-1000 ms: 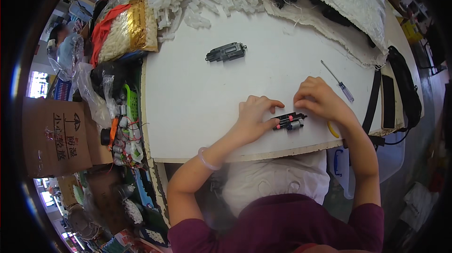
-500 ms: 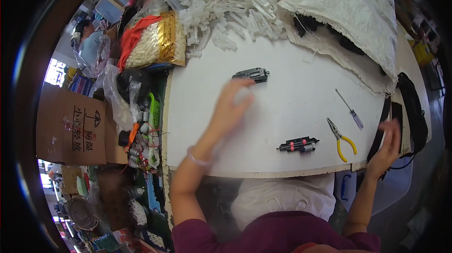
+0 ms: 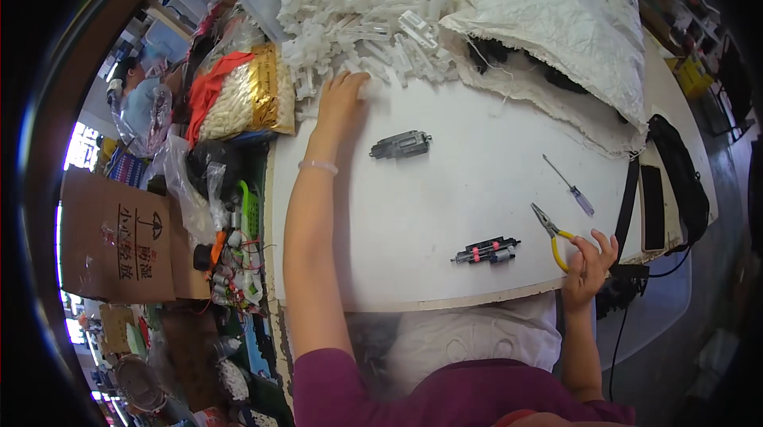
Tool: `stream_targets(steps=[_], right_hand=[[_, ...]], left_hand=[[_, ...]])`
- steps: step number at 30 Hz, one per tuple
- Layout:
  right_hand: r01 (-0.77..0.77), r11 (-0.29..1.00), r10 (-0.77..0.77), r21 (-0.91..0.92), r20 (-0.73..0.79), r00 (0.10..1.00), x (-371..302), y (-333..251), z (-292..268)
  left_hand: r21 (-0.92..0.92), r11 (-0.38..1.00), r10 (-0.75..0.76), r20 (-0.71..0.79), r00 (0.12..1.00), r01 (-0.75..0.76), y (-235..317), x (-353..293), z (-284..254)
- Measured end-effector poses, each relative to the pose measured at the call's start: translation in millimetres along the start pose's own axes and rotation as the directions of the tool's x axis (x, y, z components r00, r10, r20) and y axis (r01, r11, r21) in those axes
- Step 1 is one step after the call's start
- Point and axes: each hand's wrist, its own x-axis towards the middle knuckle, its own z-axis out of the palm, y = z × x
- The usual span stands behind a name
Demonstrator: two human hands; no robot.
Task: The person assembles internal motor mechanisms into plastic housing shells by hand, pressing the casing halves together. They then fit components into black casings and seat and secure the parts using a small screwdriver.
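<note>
My left hand (image 3: 342, 105) reaches to the near edge of a heap of clear plastic parts (image 3: 350, 9). Its fingers are bent around what looks like one clear plastic part (image 3: 370, 91), partly blurred and hidden. My right hand (image 3: 586, 272) is beside the yellow handles of the long-nose pliers (image 3: 559, 244); its fingers are loosely curled and apart, with nothing seen in them. A dark grey, roughly rectangular plastic assembly (image 3: 401, 145) lies mid-table. Closer to me lies a black assembly with pink bands and a small motor (image 3: 486, 250).
A screwdriver (image 3: 571, 187) lies beyond the pliers. At the back right, a white woven sack (image 3: 548, 29) gapes, with dark pieces inside. A bag of cream-coloured pieces (image 3: 242, 101) and a cardboard box (image 3: 115, 236) stand left of the table. A black strap-like item (image 3: 679, 180) lies at the right edge.
My left hand has moved from beside the grey assembly, away from me and left to the clear heap. My right hand has come in from the right edge to the pliers. The view has shifted slightly.
</note>
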Motion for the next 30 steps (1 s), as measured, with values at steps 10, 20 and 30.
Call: stream_targets(steps=[10,20,30], right_hand=[[0.102,0.832,-0.157,0.546,0.056,0.986,34.5,-62.3,8.7],[0.059,0.840,-0.266,0.539,0.315,0.911,59.9,-48.5,9.2],[-0.121,0.819,-0.188,0.560,0.462,0.867,57.6,-32.2,18.7]], left_hand=[[-0.834,-0.533,-0.181,0.275,0.944,0.141,195.6,-146.9,-103.6],[-0.981,0.006,-0.466,0.167,0.869,0.192,240.8,-181.0,-98.7],[-0.828,0.538,-0.259,0.015,0.966,0.157,228.8,-166.1,-97.2]])
